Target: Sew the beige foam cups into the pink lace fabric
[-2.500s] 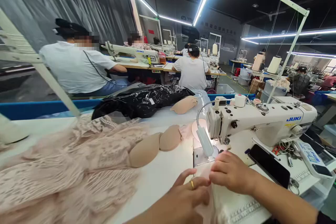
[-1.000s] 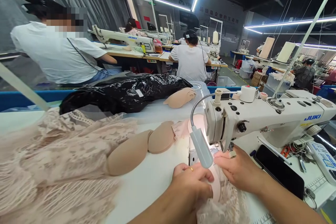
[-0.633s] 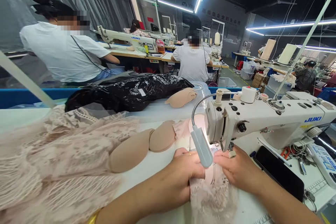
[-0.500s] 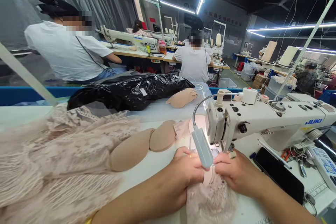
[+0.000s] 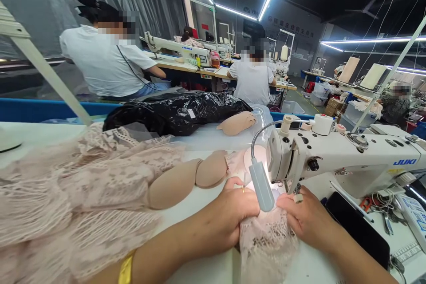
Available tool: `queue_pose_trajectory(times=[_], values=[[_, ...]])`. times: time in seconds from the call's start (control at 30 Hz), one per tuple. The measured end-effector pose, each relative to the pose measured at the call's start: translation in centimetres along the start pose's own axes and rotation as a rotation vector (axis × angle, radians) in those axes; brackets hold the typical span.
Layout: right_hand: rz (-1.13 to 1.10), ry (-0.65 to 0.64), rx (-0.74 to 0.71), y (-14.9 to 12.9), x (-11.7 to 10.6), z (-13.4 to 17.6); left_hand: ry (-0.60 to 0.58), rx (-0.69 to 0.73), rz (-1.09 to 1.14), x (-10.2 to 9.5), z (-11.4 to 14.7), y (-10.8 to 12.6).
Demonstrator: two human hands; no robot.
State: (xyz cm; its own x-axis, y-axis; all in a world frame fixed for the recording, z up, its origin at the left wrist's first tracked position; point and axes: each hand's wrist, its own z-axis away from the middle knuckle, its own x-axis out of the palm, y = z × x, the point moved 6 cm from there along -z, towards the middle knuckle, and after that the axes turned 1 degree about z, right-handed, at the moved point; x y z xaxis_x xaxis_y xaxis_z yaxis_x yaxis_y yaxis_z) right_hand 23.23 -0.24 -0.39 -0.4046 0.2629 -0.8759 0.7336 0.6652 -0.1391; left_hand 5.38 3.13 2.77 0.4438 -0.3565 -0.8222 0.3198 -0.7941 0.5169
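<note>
A white JUKI sewing machine [image 5: 346, 159] stands on the white table [image 5: 206, 206]. Under its needle lies a pink lace piece [image 5: 266, 242] with a beige pad beneath. My left hand [image 5: 229, 217], with a ring, presses and grips the lace from the left. My right hand [image 5: 308, 219] holds the lace from the right, close to the presser foot. A grey gooseneck lamp [image 5: 261, 184] hangs between my hands and hides the needle area.
A heap of pink lace [image 5: 80, 191] covers the left of the table, with beige bra cups [image 5: 189, 177] beside it. A black plastic bag [image 5: 176, 113] and another cup [image 5: 238, 123] lie behind. A black phone [image 5: 357, 226] and tools lie right. Other people sew at tables beyond.
Both hands have slid forward from the table's front edge to the needle, bringing the lace piece under the machine head. The view has shifted slightly right.
</note>
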Motion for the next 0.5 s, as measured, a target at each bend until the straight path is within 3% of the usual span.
queue_pose_trajectory(times=[0.27,0.5], values=[[-0.194,0.092,0.109,0.6,-0.9,-0.9,0.007,-0.013,0.074,0.1,-0.3,-1.2],[-0.142,0.085,0.105,0.4,-0.9,-0.5,-0.042,-0.001,-0.03,1.0,0.1,-1.7]])
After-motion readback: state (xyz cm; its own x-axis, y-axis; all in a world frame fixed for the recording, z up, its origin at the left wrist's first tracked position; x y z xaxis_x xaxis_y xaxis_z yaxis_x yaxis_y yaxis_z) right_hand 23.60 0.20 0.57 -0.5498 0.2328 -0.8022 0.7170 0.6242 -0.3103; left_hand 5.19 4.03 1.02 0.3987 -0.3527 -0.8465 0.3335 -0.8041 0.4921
